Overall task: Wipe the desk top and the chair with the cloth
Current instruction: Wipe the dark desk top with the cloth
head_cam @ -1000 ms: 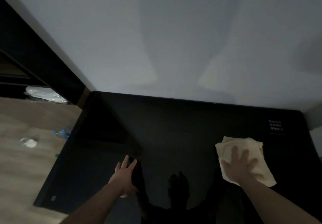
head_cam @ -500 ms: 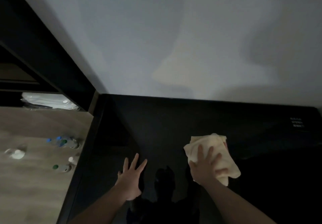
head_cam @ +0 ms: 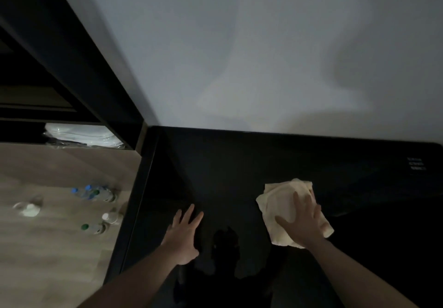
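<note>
Right hand, fingers spread flat, presses the cloth onto the desk top to wipe. Left of the cloth, left hand rests flat, released, probably bracing.

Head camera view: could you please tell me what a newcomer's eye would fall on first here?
The pale yellow cloth stands out most, lying on the dark desk top right of centre, pressed flat under the right hand. The left hand rests with fingers spread on the desk nearer its left edge. Beyond that edge, plastic bottles lie on the wooden floor.
</note>
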{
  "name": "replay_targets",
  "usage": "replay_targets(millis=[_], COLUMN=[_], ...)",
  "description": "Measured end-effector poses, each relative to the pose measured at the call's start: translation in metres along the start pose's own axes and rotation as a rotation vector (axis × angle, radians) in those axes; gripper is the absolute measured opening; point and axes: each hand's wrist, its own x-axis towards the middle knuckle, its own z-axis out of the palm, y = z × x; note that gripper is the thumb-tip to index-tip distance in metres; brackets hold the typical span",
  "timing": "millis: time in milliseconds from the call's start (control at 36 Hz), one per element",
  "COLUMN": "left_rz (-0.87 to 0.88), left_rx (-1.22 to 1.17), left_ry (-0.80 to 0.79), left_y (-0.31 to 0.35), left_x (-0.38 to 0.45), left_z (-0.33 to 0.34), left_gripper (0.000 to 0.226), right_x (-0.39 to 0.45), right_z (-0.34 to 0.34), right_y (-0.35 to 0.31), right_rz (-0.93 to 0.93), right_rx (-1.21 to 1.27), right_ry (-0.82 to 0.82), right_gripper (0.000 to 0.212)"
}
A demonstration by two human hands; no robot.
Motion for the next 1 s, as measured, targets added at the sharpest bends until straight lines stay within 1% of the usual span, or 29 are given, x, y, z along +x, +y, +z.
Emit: replay_targets(millis=[83,250,361,528,611,694,778,889,944,1000], left_rz=[-0.054,-0.149,-0.183,-0.205,-0.181,-0.13,-0.073,0.006,0.036,0.046], left_rx=[-0.043,-0.066,-0.088,-0.105,-0.105,-0.121,-0.16,-0.171,-0.228,-0.354], left_ry=[0.046,0.075,0.071,0.103,0.116,0.103,0.097,0.103,0.11,0.136], left_y=[-0.019,-0.066,-0.092,-0.119,-0.14,-0.156,-0.168,-0.182,-0.191,-0.201], left_x=[-0.005,-0.01,-0.011,-0.007,-0.001,0.002,0.002,0.0,-0.001,-0.004], left_z=[-0.001,-0.001,-0.005,-0.009,-0.012,-0.009,-0.006,-0.009,-0.01,-0.011], left_gripper=[0.108,0.111,0.113,0.118,0.12,0.114,0.114,0.114,0.112,0.108], right_x=[0.009,0.011,0.003,-0.013,-0.022,-0.031,-0.039,-0.051,-0.058,-0.062], right_z=[0.009,0.03,0.038,0.055,0.071,0.088,0.108,0.131,0.144,0.159], right_y=[-0.002,-0.014,-0.042,-0.096,-0.135,-0.174,-0.211,-0.255,-0.276,-0.296], right_rz=[0.037,0.096,0.143,0.155,0.133,0.107,0.033,-0.064,-0.118,-0.179], right_rx=[0.008,-0.016,-0.011,-0.017,-0.028,-0.066,-0.088,0.01,0.049,0.072], right_ry=[-0.046,-0.009,-0.012,-0.017,-0.003,0.001,0.001,-0.048,-0.081,-0.114], right_gripper=[0.098,0.091,0.089,0.086,0.085,0.084,0.083,0.079,0.08,0.086])
